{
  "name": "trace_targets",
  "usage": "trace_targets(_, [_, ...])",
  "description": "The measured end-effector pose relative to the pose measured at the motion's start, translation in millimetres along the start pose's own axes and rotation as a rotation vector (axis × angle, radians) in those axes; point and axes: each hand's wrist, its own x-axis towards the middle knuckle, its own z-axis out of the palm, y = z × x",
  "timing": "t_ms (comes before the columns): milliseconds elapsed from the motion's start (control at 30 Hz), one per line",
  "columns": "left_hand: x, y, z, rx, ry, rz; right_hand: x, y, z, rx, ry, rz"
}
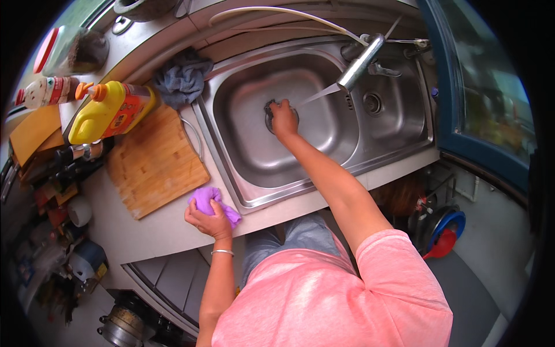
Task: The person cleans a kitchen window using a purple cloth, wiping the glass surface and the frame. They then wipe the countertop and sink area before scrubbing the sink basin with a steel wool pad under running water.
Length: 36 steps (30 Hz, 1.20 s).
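Observation:
My left hand (pixel 211 218) is closed around a purple cloth (pixel 207 199) on the counter edge, between the wooden cutting board and the sink. Down in the large basin of the stainless steel sink (pixel 243 143), my right hand (pixel 285 118) reaches to the drain (pixel 296 116). Its fingers are on a dark mesh-like piece (pixel 269 113), perhaps a strainer or scourer; the hand partly covers it. Water (pixel 323 93) runs from the metal faucet (pixel 362 63) into the basin, falling just right of that hand.
A wooden cutting board (pixel 160 160) lies left of the sink, with a yellow pump bottle (pixel 115 110) behind it. A grey-blue towel (pixel 184 78) is bunched at the sink's back left corner. The smaller basin (pixel 396 106) and a blue-framed window (pixel 451 86) are at right.

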Motion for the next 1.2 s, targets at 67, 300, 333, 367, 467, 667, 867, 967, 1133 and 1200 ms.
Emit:
trace_targets(67, [-2.1,-3.0,0.2,0.015,0.015,0.012,-32.5,-1.2,1.0,-0.049,-0.157,-0.041])
trace_targets(300, [0.6,-3.4,1.2,-0.003,0.030,0.063,-17.0,41.5,10.2,0.025,0.153,-0.049])
trace_targets(333, [0.0,-1.9,0.7,0.004,0.024,0.051,-5.4,46.2,2.6,-0.004,0.237,-0.066])
trace_targets(367, [-0.3,-0.5,-0.1,0.011,0.018,0.039,4.2,52.1,-7.1,-0.070,0.282,-0.084])
trace_targets(467, [0.3,-2.6,1.4,0.000,0.022,0.043,11.9,53.0,-14.4,0.032,0.328,-0.174])
trace_targets(667, [-0.5,-3.0,-0.2,-0.004,0.024,0.050,-8.1,26.4,-4.2,0.474,-0.087,0.076])
trace_targets(867, [2.1,-0.4,1.2,-0.004,0.022,0.055,-50.7,20.1,44.3,0.418,-0.427,-0.104])
trace_targets(967, [1.4,-5.4,1.4,0.006,0.034,0.068,-96.4,-3.7,40.5,0.260,-0.522,-0.179])
trace_targets(1133, [0.3,0.3,-1.1,0.011,0.012,0.028,-96.9,38.1,4.6,-0.529,-0.826,-0.450])
trace_targets(1200, [1.8,-0.2,-0.2,0.019,0.018,0.045,-77.1,55.6,-6.2,-0.733,-0.751,-0.417])
